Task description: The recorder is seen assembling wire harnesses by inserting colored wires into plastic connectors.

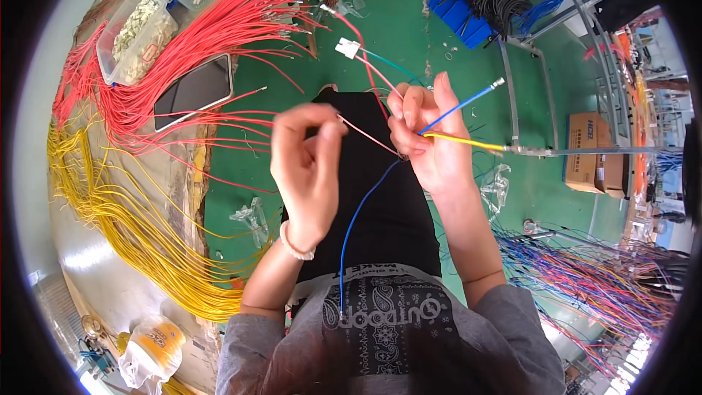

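My right hand (431, 132) is closed round a small bundle of wires in front of my lap. From it stick out a blue wire (464, 104), a yellow wire (472, 143) and a red wire (360, 33), each with a terminal at its tip. A white plastic connector (347, 47) stands off the fingers on a pink wire and a green one. Another stretch of blue wire (356, 216) hangs toward my shirt. To the left, my left hand (307, 168) pinches the end of a pink wire (373, 139) that runs across to my right hand.
Red wires (212, 25) and yellow wires (139, 238) lie on the left table, beside a phone (194, 93) and a tub of small white connectors (139, 36). A blue bin (462, 14) with black wires, a cardboard box (589, 150) and hanging multicoloured wires (585, 278) are at the right.
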Available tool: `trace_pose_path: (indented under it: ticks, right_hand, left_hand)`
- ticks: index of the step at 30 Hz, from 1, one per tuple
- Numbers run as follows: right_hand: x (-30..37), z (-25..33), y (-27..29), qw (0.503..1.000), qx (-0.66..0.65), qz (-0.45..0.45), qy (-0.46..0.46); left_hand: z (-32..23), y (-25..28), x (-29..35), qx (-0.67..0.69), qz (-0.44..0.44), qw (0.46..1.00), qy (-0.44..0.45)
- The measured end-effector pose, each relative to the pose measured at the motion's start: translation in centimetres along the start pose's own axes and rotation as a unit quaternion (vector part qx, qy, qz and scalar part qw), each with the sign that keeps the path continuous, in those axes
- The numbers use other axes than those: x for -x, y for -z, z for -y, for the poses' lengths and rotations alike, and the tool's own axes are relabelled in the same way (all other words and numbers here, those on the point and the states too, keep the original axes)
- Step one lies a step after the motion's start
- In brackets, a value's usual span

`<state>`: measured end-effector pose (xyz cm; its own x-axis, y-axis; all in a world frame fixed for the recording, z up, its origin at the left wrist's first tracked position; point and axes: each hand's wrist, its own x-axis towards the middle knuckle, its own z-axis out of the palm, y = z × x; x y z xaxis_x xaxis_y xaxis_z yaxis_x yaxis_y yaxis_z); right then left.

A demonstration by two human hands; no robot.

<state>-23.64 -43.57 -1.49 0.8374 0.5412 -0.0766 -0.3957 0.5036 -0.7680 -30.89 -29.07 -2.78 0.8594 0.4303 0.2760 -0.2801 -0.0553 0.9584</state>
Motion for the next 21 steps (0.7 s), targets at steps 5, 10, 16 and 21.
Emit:
trace_pose_path:
  ticks: [5, 10, 16, 21]
  right_hand:
    - [0.3, -1.1, -1.1, 0.996, 0.019, -0.09, -0.021]
    - [0.9, -1.4, -1.4, 0.995, 0.075, -0.053, 0.023]
    - [1.1, -0.4, -1.6, 0.997, 0.003, -0.059, -0.049]
    - [2.2, 0.3, -1.6, 0.993, 0.091, 0.067, 0.045]
  left_hand:
    - [-3.0, -1.9, -0.7, -0.068, 0.124, 0.968, -0.206]
    - [-3.9, -3.0, -1.1, -0.087, 0.128, 0.971, -0.184]
    - [-3.0, -2.5, -0.7, -0.028, 0.108, 0.978, -0.179]
    - [-3.3, -2.2, -0.4, -0.003, 0.049, 0.986, -0.16]
